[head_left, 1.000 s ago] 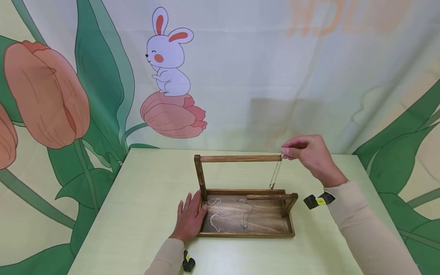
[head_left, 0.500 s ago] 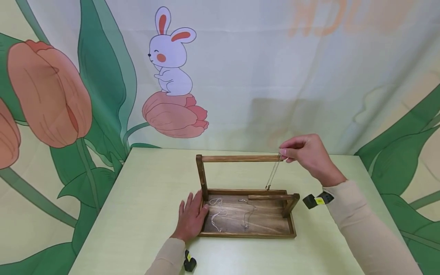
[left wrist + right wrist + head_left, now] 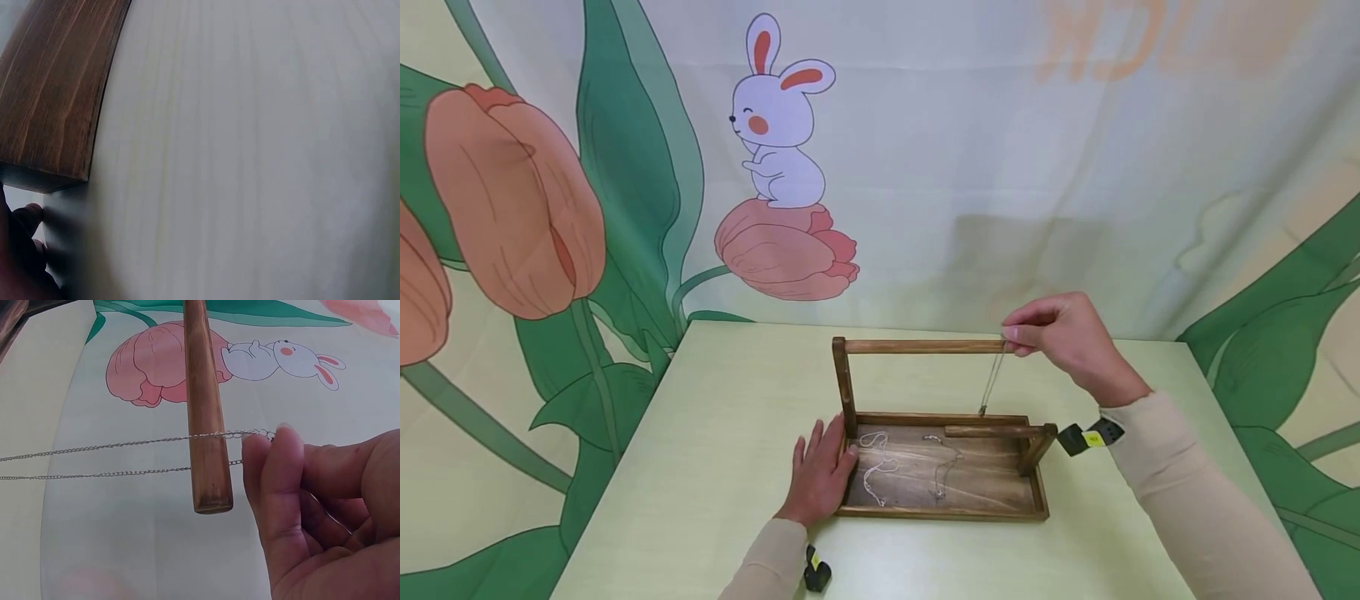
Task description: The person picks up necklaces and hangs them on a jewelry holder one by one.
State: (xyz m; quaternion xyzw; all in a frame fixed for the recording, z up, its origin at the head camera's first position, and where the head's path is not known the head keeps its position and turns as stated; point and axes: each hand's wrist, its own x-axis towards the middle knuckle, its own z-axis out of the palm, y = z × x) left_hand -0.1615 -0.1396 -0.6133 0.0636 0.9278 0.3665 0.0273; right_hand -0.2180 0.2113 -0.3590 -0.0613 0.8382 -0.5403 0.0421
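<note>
My right hand (image 3: 1060, 337) pinches the end of a thin silver chain (image 3: 990, 383) at the free right end of the stand's upper wooden bar (image 3: 917, 347). The chain hangs as a doubled loop toward the tray's back rim. In the right wrist view one strand of the chain (image 3: 119, 442) crosses in front of the bar (image 3: 206, 394) and the other passes behind it. My left hand (image 3: 820, 471) rests against the left side of the brown wooden tray (image 3: 940, 515), fingers extended. Two more chains lie inside: a bright one (image 3: 880, 467) at left, a darker one (image 3: 937, 477) mid-tray.
A lower, shorter bar (image 3: 992, 432) juts left from a post at the tray's right side. The pale table (image 3: 715, 400) backs onto a printed curtain (image 3: 910, 167) with a rabbit and tulips. Dark wood (image 3: 59, 75) fills the left wrist view's upper left corner.
My right hand has shifted slightly left along the upper bar with the chain, whose strands have swung closer together. The left hand has kept its place on the tray.
</note>
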